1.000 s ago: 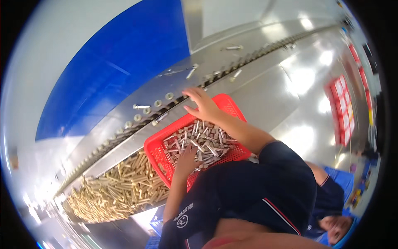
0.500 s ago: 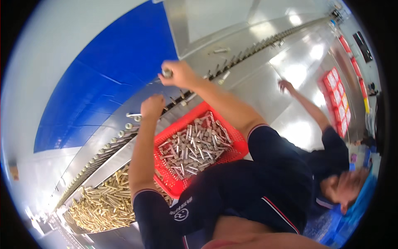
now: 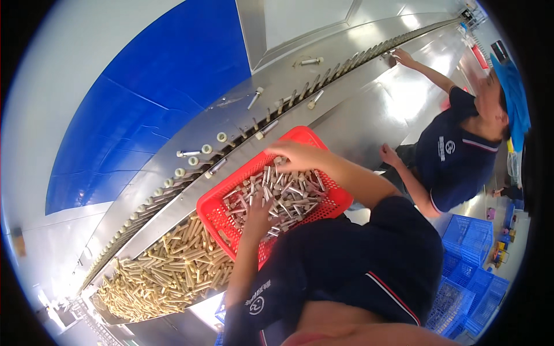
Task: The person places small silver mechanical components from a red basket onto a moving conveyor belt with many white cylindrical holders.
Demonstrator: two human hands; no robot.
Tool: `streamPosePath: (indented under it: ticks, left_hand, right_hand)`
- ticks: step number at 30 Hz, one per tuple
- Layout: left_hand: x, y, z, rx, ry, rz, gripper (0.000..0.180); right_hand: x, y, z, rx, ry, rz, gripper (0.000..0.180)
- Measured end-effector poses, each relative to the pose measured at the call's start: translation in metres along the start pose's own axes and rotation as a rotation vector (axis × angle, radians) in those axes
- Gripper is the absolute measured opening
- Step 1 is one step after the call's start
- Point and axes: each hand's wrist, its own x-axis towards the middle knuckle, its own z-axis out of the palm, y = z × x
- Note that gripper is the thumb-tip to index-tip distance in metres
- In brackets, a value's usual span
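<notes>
A red perforated basket point(image 3: 334, 199) holds a heap of silver metal pins with beige heads point(image 3: 288, 193). My left hand point(image 3: 259, 216) reaches into the near left part of the heap, its slightly blurred fingers apart among the pins. Over the far side of the basket, my right hand point(image 3: 297, 157) has its fingers spread and bent down onto the pins. Neither hand visibly lifts a pin. Beyond the basket runs a conveyor chain point(image 3: 234, 144), with pale round-headed pieces point(image 3: 180, 172) standing in it toward the left.
Loose pins point(image 3: 267, 130) lie along the metal table beside the chain. A tray of brass-coloured pieces point(image 3: 167, 265) sits at left. At right, a co-worker point(image 3: 456, 150) in a blue cap reaches to the chain. Blue crates point(image 3: 470, 242) stand at lower right.
Both my hands have come back from the conveyor to the basket; the pin end seen in my right hand is gone from it. The co-worker has moved upright, reaching farther along the chain.
</notes>
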Motion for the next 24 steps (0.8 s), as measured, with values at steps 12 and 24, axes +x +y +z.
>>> streamPosePath:
  ticks: [12,24]
  left_hand:
    - [0.114,-0.046,-0.180,0.458,0.193,-0.224,0.038]
    - [0.024,0.016,-0.085,0.203,0.063,0.001,0.063]
  right_hand:
    - [0.165,-0.021,-0.033,-0.630,-0.073,-0.126,0.037]
    - [0.005,-0.005,-0.020,-0.222,-0.557,-0.052,0.059]
